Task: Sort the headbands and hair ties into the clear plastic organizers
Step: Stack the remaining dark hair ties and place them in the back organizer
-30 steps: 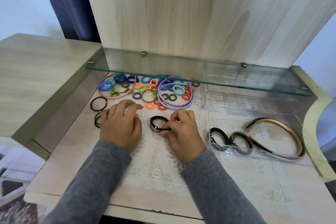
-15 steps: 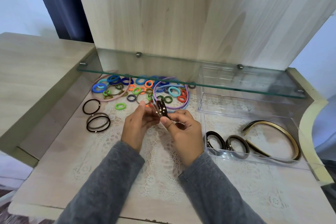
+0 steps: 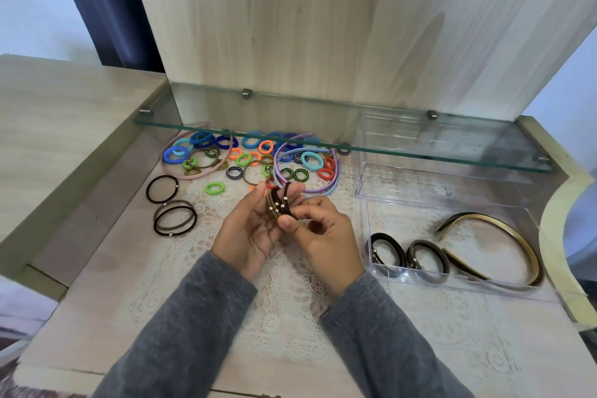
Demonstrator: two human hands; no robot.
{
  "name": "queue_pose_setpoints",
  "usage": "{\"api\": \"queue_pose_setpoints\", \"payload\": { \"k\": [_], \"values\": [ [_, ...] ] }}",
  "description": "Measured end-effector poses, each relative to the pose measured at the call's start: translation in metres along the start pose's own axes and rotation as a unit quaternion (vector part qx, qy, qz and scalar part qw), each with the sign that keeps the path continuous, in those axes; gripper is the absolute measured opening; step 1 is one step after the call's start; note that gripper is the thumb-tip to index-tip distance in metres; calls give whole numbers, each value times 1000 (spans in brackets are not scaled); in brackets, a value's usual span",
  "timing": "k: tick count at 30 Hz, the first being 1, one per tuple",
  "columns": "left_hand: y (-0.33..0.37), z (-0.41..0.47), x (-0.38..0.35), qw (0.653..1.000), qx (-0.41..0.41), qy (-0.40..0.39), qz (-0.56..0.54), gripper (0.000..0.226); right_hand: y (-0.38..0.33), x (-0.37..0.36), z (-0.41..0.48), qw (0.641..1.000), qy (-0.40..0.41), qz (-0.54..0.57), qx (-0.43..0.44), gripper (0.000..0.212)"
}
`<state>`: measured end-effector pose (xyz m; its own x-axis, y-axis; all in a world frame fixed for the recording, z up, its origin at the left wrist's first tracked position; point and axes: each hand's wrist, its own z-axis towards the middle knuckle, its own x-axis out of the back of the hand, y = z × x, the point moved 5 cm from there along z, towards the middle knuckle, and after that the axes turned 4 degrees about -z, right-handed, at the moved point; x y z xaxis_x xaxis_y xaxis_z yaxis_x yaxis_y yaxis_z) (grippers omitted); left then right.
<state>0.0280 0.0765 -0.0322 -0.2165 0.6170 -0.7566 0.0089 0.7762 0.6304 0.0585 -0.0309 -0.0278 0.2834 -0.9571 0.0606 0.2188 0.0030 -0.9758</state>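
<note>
My left hand (image 3: 250,229) and my right hand (image 3: 323,236) meet above the lace mat, both pinching a bundle of dark brown hair ties with silver beads (image 3: 279,202). To the right stands a clear plastic organizer (image 3: 484,287) holding two bundles of dark hair ties (image 3: 387,250) (image 3: 426,260) and gold-brown headbands (image 3: 504,249). A second clear organizer (image 3: 407,184) sits behind it under the glass shelf. Colourful hair ties (image 3: 245,158), a pink headband (image 3: 197,168) and purple and blue headbands (image 3: 307,165) lie at the back. Loose dark ties (image 3: 161,189) (image 3: 174,218) lie to the left.
A glass shelf (image 3: 323,142) overhangs the back of the desk. A wooden panel (image 3: 323,26) rises behind it. A raised wooden side surface (image 3: 64,126) borders the left. A white lace mat (image 3: 290,317) covers the desk's middle.
Both hands lifted the brown tie bundle off the mat and brought it together between them. The camera view shifted slightly.
</note>
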Motion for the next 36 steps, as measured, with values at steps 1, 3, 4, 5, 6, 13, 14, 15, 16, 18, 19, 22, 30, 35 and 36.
{"api": "queue_pose_setpoints", "payload": {
  "k": [1,3,4,5,6,13,14,15,16,18,19,22,30,35,36],
  "values": [
    [-1,0,0,1000,2,-3,6,57,1,1,0,1000,0,1,-3,10],
    [-2,1,0,1000,-6,0,30,52,1,2,-1,1000,-2,-6,-7,9],
    [-2,1,1,999,-12,1,42,50,1,3,-2,1000,-3,-15,-6,10],
    [-1,1,1,999,-19,0,50,49,1,3,-2,1000,-3,-25,-4,11],
    [0,0,1,998,-25,-3,53,48,2,4,-3,999,-5,-34,-1,10],
    [2,-1,3,999,-31,-3,44,46,7,5,-2,998,-3,-57,-13,9],
    [2,-1,4,998,-32,-1,46,46,7,6,-2,998,-3,-59,-13,9],
    [3,-1,5,998,-32,1,49,46,7,6,-2,998,-4,-62,-11,9],
    [3,0,5,998,-32,2,52,47,7,6,-2,998,-5,-66,-10,9],
    [2,0,5,998,-30,2,53,47,7,6,-2,997,-9,-72,-7,9],
    [2,0,5,998,-29,2,54,47,7,6,-2,997,-10,-74,-6,9],
    [1,0,4,997,-29,6,64,47,6,7,-2,997,-6,-80,-1,8],
    [-2,-2,2,994,-27,3,102,40,6,8,-1,998,3,-61,-1,5],
    [-1,-2,3,996,-22,7,88,35,6,7,-2,999,1,-49,-2,8],
    [-1,-2,2,996,-21,5,83,36,6,7,-2,999,0,-46,-3,8]
  ]
}}
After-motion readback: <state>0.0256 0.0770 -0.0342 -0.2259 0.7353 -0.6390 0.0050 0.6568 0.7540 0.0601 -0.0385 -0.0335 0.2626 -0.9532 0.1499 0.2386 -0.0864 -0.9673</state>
